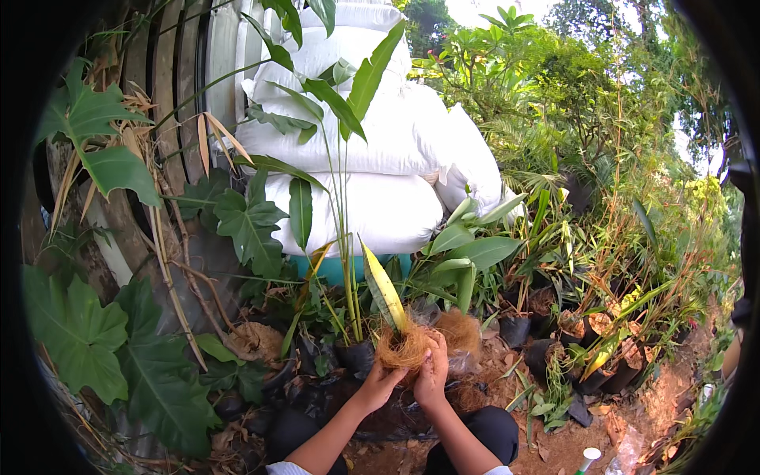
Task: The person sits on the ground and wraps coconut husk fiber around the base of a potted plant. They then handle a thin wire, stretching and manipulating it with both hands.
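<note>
Between my two hands is a clump of brown coconut fibre (pixel 399 350), wrapped around the base of a snake plant leaf (pixel 383 288). The leaf stands nearly upright, yellow on one side and green on the other. My left hand (pixel 383 383) cups the clump from below and the left. At its right side my right hand (pixel 433 362) presses with bent fingers. The roots, if any, are hidden in the fibre. Just behind my right hand lies a looser heap of coconut fibre (pixel 460 333), partly on clear plastic.
White stuffed sacks (pixel 356 205) are stacked ahead. A tall plant in a black nursery bag (pixel 357 358) stands just left of my hands. Several black bags with plants (pixel 540 356) line the right. Large lobed leaves (pixel 160 368) crowd the left. A white-topped green object (pixel 589 456) is at lower right.
</note>
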Tool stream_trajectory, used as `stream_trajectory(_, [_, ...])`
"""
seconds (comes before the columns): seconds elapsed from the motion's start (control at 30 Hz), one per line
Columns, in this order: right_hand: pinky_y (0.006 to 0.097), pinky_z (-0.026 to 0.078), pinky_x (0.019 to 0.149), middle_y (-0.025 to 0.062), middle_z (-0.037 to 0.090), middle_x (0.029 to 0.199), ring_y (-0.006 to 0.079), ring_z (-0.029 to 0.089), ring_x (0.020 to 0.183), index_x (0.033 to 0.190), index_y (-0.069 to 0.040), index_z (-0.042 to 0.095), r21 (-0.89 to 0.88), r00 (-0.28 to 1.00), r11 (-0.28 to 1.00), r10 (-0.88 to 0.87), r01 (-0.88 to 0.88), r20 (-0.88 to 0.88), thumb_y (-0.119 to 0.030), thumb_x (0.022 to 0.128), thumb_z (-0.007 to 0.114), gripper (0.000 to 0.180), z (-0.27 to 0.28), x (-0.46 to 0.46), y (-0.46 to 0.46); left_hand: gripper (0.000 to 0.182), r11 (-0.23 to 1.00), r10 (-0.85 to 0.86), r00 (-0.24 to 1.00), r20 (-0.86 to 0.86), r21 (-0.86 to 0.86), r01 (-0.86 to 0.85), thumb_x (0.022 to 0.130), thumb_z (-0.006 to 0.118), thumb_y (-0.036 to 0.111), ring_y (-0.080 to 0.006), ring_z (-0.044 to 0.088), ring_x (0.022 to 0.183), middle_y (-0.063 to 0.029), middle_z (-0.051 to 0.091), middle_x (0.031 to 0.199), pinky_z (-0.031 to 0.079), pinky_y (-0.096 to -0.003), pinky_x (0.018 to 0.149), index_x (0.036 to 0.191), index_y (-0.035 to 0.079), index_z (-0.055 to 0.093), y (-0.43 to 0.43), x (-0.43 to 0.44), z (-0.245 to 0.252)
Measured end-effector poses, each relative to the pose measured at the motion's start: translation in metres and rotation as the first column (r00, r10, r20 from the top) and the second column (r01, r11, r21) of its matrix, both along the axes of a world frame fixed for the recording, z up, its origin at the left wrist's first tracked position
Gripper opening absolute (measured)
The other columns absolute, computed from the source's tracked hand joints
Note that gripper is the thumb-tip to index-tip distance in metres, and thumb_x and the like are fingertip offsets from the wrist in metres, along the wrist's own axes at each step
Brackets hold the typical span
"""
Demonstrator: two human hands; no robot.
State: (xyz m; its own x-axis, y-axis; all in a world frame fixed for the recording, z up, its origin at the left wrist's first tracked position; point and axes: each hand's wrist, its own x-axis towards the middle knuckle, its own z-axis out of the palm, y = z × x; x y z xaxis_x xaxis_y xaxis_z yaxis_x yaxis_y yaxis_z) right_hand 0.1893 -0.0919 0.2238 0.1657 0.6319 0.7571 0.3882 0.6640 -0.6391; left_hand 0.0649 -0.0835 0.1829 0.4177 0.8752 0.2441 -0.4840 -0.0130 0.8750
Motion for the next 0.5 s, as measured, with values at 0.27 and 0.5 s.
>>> stream_trajectory(0.27, [0.0439,0.033,0.1,0.021,0.053,0.117,0.0372,0.045,0.119,0.113,0.004,0.056,-0.095,0.98,0.99,0.089,-0.107,-0.177,-0.037,0.095,0.044,0.046,0.005,-0.01,-0.005,0.05,1.0,0.024,0.993,-0.118,0.017,-0.022,0.096,0.05,0.015,-0.0148,0.043,0.122,-0.0048,0.042,0.133,0.036,-0.0311,0.102,0.14,0.006,0.027,0.007,-0.003,-0.002])
stream_trajectory(0.5, [0.0484,0.032,0.101,0.0193,0.05,0.127,0.0396,0.042,0.122,0.113,0.001,0.056,0.008,0.989,1.0,0.002,-0.003,0.147,-0.054,0.078,0.062,0.066,-0.001,-0.008,0.001,0.045,0.967,-0.241,0.96,0.145,-0.051,0.25,0.097,0.041,0.03,-0.0161,0.049,0.115,-0.0075,0.048,0.128,0.039,-0.0327,0.098,0.132,0.002,0.038,0.014,-0.019,-0.025])
